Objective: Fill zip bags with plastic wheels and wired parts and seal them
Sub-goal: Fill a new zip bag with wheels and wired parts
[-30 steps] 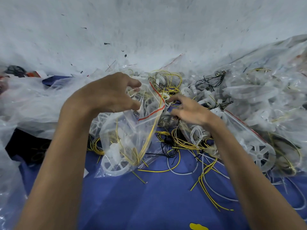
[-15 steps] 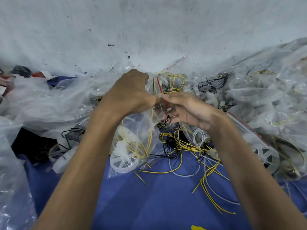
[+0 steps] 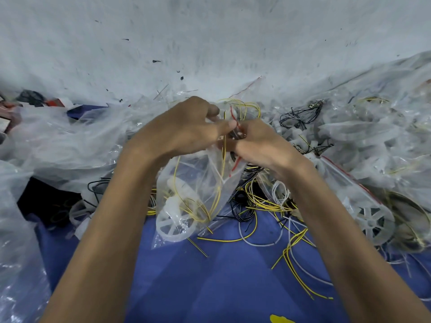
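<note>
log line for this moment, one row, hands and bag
step: working bag mouth | left hand: grips zip bag top | right hand: pinches bag top | inside: plastic wheel, yellow wires | seal: cannot tell

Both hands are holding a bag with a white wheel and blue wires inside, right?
Not quite: the head view shows the wires in the bag are yellow, not blue. The left hand and right hand hold it, white wheel inside.
</note>
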`<state>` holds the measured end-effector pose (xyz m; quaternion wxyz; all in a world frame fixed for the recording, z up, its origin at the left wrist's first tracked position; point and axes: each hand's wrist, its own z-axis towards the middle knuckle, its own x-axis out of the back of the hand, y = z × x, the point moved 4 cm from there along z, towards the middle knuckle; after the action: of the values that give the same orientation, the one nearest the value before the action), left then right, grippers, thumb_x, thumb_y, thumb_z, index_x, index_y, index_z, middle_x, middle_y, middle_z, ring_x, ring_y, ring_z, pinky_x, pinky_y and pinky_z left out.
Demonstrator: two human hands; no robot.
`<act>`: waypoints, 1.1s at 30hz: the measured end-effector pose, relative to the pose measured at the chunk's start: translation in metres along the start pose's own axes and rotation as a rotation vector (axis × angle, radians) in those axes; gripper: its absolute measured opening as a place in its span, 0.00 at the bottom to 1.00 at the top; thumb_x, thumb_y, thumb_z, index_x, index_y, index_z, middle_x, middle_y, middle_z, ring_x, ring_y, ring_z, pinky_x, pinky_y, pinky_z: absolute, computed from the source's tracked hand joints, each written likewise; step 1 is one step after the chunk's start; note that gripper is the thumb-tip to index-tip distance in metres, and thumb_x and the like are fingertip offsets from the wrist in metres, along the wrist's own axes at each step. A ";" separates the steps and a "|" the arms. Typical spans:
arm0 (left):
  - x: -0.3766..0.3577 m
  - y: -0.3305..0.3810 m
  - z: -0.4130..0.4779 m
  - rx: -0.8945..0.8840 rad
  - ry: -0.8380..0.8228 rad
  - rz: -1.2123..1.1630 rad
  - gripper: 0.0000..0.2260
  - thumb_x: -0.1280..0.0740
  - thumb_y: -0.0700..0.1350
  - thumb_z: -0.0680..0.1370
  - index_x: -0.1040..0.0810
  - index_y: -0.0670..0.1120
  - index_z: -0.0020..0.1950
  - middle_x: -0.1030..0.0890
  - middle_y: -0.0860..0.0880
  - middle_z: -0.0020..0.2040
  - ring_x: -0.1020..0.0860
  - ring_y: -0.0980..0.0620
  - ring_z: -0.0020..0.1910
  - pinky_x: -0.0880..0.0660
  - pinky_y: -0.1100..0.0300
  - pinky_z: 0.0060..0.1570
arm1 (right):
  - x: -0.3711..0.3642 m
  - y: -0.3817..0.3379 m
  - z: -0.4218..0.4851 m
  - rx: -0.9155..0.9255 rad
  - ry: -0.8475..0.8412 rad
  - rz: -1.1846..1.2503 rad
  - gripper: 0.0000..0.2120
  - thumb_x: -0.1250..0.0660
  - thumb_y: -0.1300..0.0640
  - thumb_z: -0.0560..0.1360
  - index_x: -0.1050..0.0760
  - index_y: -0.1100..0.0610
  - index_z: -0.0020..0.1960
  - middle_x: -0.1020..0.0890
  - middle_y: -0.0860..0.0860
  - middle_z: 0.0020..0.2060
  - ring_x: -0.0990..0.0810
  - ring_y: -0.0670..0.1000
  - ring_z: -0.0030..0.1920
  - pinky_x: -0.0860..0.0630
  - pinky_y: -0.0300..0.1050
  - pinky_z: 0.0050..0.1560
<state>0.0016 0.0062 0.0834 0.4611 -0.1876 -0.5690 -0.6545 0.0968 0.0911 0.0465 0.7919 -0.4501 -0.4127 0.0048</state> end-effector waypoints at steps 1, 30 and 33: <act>0.000 -0.001 0.000 0.008 0.007 -0.015 0.22 0.34 0.55 0.76 0.25 0.43 0.65 0.24 0.52 0.62 0.24 0.52 0.54 0.31 0.60 0.55 | 0.001 -0.002 -0.001 0.009 0.006 -0.012 0.08 0.33 0.54 0.72 0.25 0.55 0.35 0.25 0.46 0.29 0.26 0.45 0.31 0.32 0.36 0.31; -0.002 -0.014 -0.003 0.100 0.038 0.368 0.12 0.32 0.41 0.70 0.18 0.59 0.42 0.17 0.51 0.50 0.22 0.45 0.52 0.26 0.55 0.52 | 0.032 0.003 -0.004 -0.054 0.021 0.031 0.08 0.30 0.55 0.71 0.21 0.59 0.37 0.23 0.50 0.31 0.26 0.47 0.34 0.30 0.45 0.40; -0.003 -0.020 -0.005 0.174 -0.047 0.477 0.16 0.39 0.38 0.70 0.18 0.51 0.51 0.19 0.45 0.53 0.23 0.42 0.52 0.25 0.50 0.54 | 0.036 0.005 -0.005 -0.079 0.037 0.066 0.09 0.31 0.58 0.72 0.22 0.57 0.33 0.24 0.49 0.27 0.28 0.45 0.31 0.32 0.42 0.37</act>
<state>-0.0118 0.0015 0.0688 0.6035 -0.2913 -0.5733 -0.4714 0.1255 0.1041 0.0653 0.7804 -0.4943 -0.3828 0.0061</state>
